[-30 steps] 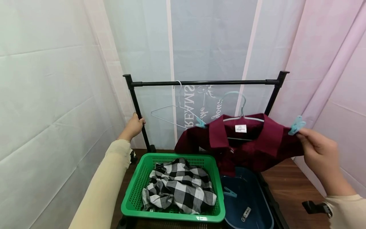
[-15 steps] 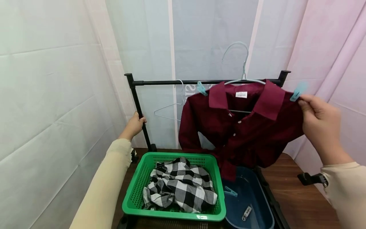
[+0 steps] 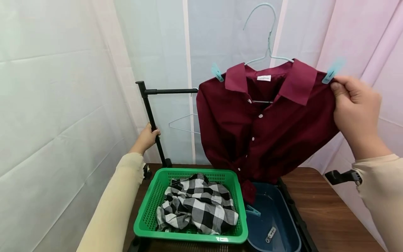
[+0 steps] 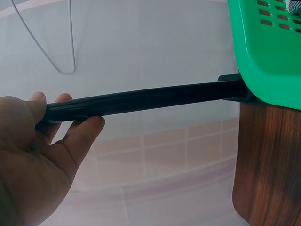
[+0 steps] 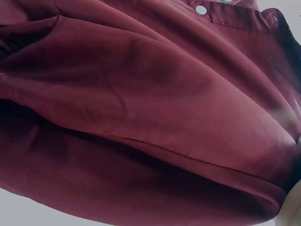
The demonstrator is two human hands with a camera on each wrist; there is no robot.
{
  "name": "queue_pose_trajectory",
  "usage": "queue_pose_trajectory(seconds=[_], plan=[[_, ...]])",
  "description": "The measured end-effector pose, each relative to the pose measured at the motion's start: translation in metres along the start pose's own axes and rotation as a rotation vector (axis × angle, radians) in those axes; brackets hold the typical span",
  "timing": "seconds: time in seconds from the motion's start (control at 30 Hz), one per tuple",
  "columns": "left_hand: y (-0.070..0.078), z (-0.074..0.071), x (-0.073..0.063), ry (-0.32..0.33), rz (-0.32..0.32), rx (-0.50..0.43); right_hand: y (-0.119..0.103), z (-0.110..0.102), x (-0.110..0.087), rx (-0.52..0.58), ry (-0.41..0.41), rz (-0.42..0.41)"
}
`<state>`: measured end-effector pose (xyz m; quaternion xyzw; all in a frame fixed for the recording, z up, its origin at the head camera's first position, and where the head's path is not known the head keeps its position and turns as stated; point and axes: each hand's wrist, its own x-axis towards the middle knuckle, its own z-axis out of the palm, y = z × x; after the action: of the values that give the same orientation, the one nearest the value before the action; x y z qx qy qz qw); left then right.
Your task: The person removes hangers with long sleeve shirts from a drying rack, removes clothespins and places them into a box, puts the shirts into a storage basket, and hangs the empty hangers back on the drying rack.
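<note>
My right hand (image 3: 357, 108) pinches the shoulder of a maroon shirt (image 3: 267, 133) and holds it up in front of the rack. A light blue hanger (image 3: 269, 38) is inside the shirt, its hook above the collar and off the bar. Light blue clothespins (image 3: 217, 72) clip both shoulders. In the right wrist view the shirt fabric (image 5: 141, 94) fills most of the picture. My left hand (image 3: 147, 138) grips the left post (image 3: 151, 113) of the black rack; the left wrist view shows fingers and thumb around that post (image 4: 155, 100).
A green basket (image 3: 138, 224) holds a black-and-white checked garment (image 3: 201, 206). Beside it a blue basin (image 3: 283, 217) contains a blue clothespin (image 3: 253, 210) and a pale one (image 3: 270, 234). A thin wire hanger (image 3: 182, 120) hangs from the bar (image 3: 173, 91), whose right part is behind the shirt.
My right hand has raised the shirt and its hanger from below the bar to well above it. The shirt's lower part has lifted out of its heap. My left hand stays on the post.
</note>
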<state>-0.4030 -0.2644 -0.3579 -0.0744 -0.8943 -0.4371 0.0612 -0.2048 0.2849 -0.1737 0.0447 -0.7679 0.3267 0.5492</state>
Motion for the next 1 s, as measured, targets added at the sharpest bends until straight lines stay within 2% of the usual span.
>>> queue_pose_trajectory(seconds=[0.4, 0.63, 0.83, 1.0], plan=[[-0.002, -0.003, -0.002, -0.023, -0.008, -0.048, -0.033, 0.004, 0.028, 0.066, 0.086, 0.0], [0.0, -0.004, -0.004, -0.03, -0.028, -0.066, -0.055, 0.005, 0.034, 0.177, 0.146, 0.023], [-0.001, -0.004, -0.004, -0.027, -0.029, -0.098, -0.072, 0.008, 0.026, 0.286, 0.109, 0.038], [-0.001, -0.004, -0.005, -0.026, -0.022, -0.085, -0.07, 0.015, 0.013, 0.311, 0.047, 0.047]])
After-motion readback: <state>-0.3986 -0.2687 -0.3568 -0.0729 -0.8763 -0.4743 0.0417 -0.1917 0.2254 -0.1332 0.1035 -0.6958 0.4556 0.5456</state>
